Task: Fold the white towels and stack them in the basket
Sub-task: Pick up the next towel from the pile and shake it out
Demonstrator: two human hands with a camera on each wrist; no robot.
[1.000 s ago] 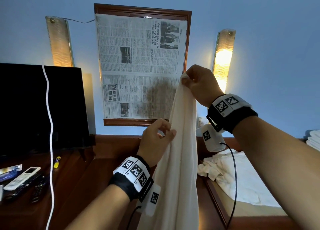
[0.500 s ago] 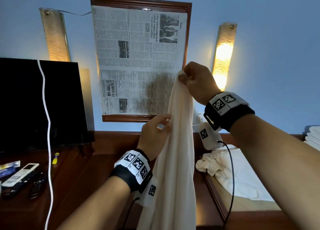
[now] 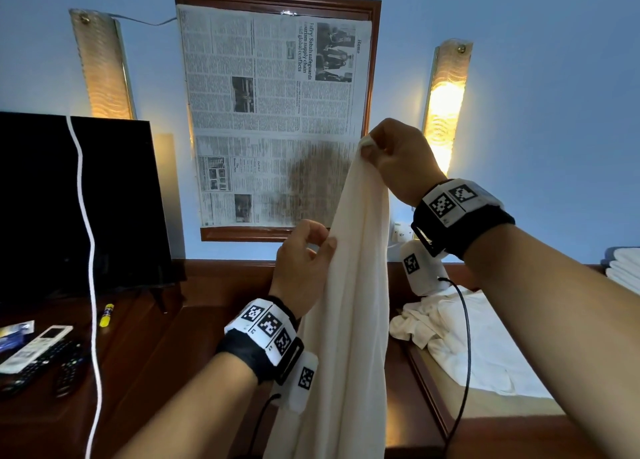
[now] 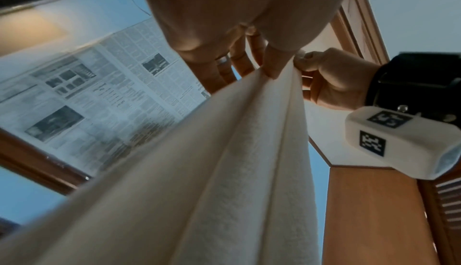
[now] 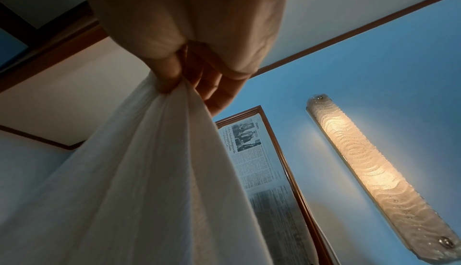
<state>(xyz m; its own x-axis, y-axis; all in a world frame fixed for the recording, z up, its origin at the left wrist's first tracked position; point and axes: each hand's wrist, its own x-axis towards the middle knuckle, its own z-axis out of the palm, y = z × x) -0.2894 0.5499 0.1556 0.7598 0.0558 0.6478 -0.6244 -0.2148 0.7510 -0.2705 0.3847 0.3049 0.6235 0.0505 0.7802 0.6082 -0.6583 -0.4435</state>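
Note:
A long white towel [image 3: 349, 302] hangs straight down in front of me. My right hand [image 3: 367, 147] pinches its top corner and holds it high; the right wrist view shows those fingers [image 5: 174, 84] bunching the cloth [image 5: 124, 180]. Lower and to the left, my left hand [image 3: 327, 242] pinches the towel's left edge between thumb and fingers. In the left wrist view the thumb [image 4: 270, 66] presses the towel [image 4: 224, 170], just below the right hand [image 4: 303, 62]. More white towels lie crumpled [image 3: 450, 327] at the right, and a folded stack [image 3: 623, 264] sits at the far right. No basket is in view.
A dark wooden desk [image 3: 156, 372] runs below the hands, with a black TV [image 3: 69, 199], remotes [image 3: 34, 351] and a hanging white cable [image 3: 90, 250] on the left. A framed newspaper [image 3: 277, 112] and two wall lamps [image 3: 445, 105] are on the blue wall.
My left hand has crept a little up the towel's edge toward the right hand, and its fingers have tightened on the cloth. The right hand still holds the corner up.

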